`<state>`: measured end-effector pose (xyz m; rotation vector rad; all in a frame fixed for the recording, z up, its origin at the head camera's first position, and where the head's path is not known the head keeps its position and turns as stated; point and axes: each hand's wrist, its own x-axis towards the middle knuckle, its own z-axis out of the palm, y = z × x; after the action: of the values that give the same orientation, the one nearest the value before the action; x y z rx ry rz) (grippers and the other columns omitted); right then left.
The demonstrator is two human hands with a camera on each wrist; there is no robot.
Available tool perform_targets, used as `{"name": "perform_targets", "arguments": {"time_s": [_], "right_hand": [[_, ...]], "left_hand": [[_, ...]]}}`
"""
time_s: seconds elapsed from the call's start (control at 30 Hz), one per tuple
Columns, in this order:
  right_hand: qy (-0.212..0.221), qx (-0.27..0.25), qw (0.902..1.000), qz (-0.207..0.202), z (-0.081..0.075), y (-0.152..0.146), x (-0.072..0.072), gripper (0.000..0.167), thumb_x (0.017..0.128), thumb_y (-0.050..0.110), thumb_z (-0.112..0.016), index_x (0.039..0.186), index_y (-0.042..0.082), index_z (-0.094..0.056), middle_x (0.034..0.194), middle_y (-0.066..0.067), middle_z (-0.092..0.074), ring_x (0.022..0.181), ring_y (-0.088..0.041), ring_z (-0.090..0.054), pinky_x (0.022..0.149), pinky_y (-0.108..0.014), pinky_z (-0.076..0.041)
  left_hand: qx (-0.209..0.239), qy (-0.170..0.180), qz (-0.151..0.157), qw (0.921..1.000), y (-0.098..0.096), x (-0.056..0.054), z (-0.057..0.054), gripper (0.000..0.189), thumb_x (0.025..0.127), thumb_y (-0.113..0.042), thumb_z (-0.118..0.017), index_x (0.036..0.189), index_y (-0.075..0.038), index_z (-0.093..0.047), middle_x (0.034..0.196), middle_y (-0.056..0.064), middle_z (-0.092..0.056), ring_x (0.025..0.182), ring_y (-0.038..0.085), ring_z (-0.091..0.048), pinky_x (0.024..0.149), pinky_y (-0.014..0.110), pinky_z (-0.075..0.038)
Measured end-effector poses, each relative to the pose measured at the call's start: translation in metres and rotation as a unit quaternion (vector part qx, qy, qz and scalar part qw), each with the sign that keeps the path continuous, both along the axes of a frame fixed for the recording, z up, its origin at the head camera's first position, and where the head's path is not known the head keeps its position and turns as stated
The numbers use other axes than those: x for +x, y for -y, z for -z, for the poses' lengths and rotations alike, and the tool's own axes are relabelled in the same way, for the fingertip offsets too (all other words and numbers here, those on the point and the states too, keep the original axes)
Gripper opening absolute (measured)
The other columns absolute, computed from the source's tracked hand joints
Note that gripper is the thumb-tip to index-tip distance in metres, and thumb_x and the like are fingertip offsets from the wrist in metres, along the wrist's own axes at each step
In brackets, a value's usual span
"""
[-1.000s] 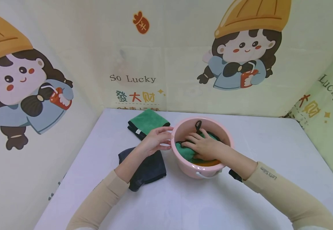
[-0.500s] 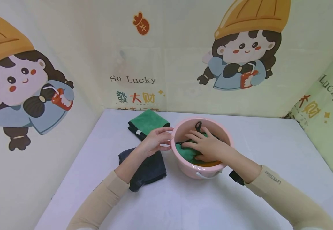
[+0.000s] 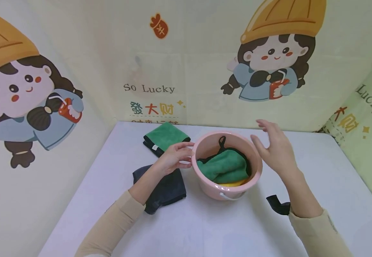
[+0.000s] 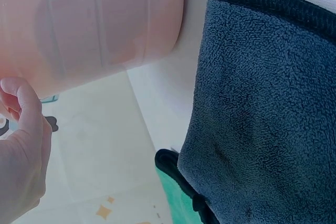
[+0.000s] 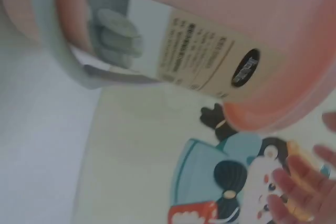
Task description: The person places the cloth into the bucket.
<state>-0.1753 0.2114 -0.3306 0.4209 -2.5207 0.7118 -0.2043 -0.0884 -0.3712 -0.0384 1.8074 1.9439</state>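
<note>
In the head view a pink bucket (image 3: pixel 209 186) stands upright on the table. A crumpled green cloth (image 3: pixel 229 166) with black edging and a hanging loop lies inside it, over something yellow (image 3: pixel 234 184). My left hand (image 3: pixel 173 157) has its extended fingers against the left side of the rim; in the left wrist view that hand (image 4: pixel 23 140) shows beside the bucket wall (image 4: pixel 100 24). To the right of the bucket, my right hand (image 3: pixel 277 150) is raised with spread fingers and holds nothing. The right wrist view catches its fingers (image 5: pixel 291 182) near the rim.
A folded dark blue cloth (image 3: pixel 166 189) lies under the left forearm. Behind it sits a folded green cloth (image 3: pixel 164 137) with black edging. A white bucket handle (image 3: pixel 229 197) hangs at the front. Beside the right wrist is a black strap (image 3: pixel 278 205). Patterned sheets (image 3: pixel 202 78) enclose the table.
My right hand has come out of the bucket, off the green cloth, and moved right, uncovering the cloth. The left hand stays at the rim.
</note>
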Motion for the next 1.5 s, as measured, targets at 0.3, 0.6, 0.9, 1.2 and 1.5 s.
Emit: {"name": "perform_targets", "arguments": {"time_s": [0.3,0.6,0.9,1.2,1.5], "right_hand": [[0.326,-0.170,0.9298,-0.005,0.016,-0.042,0.007,0.066,0.094,0.043,-0.042,0.139,-0.002,-0.023,0.104,-0.026,-0.057,0.070,-0.019,-0.065,0.057,-0.028,-0.053],[0.436,-0.225,0.8672,-0.084,0.020,-0.047,0.010,0.057,0.093,0.031,-0.051,0.134,-0.003,-0.032,0.081,-0.003,-0.066,0.069,-0.017,-0.064,0.059,-0.030,-0.052],[0.437,-0.225,0.8650,-0.098,0.022,-0.045,0.010,0.055,0.092,0.026,-0.054,0.133,-0.003,-0.031,0.074,0.000,-0.065,0.068,-0.015,-0.062,0.058,-0.030,-0.052],[0.446,-0.228,0.8597,-0.099,0.022,-0.044,0.011,0.055,0.092,0.027,-0.053,0.133,-0.002,-0.029,0.074,-0.002,-0.063,0.068,-0.019,-0.061,0.059,-0.031,-0.052],[0.451,-0.230,0.8568,-0.099,0.022,-0.044,0.011,0.055,0.092,0.028,-0.052,0.133,0.001,-0.028,0.075,-0.004,-0.061,0.067,-0.018,-0.060,0.059,-0.032,-0.052]], "left_hand": [[-0.006,0.001,-0.001,1.0000,-0.001,-0.001,0.000,0.042,0.086,-0.012,-0.061,0.127,-0.014,-0.052,0.114,0.017,-0.057,0.081,0.020,-0.060,0.075,0.038,-0.053],[-0.007,0.000,-0.003,1.0000,-0.002,-0.001,-0.001,0.042,0.086,-0.012,-0.062,0.126,-0.015,-0.052,0.114,0.017,-0.057,0.081,0.020,-0.060,0.075,0.038,-0.054],[-0.074,-0.064,-0.005,0.9952,-0.001,0.003,0.001,0.040,0.085,-0.017,-0.064,0.124,-0.014,-0.055,0.104,0.012,-0.061,0.076,0.020,-0.061,0.072,0.034,-0.055],[-0.461,-0.498,-0.010,0.7343,0.021,0.032,0.014,0.047,0.084,-0.031,-0.063,0.124,-0.009,-0.053,0.114,0.009,-0.057,0.104,0.024,-0.052,0.087,0.042,-0.045],[-0.619,-0.556,0.054,0.5522,0.077,0.049,0.054,0.068,0.074,-0.055,-0.060,0.129,-0.016,-0.049,0.128,0.010,-0.050,0.116,0.031,-0.043,0.095,0.052,-0.033]]}}
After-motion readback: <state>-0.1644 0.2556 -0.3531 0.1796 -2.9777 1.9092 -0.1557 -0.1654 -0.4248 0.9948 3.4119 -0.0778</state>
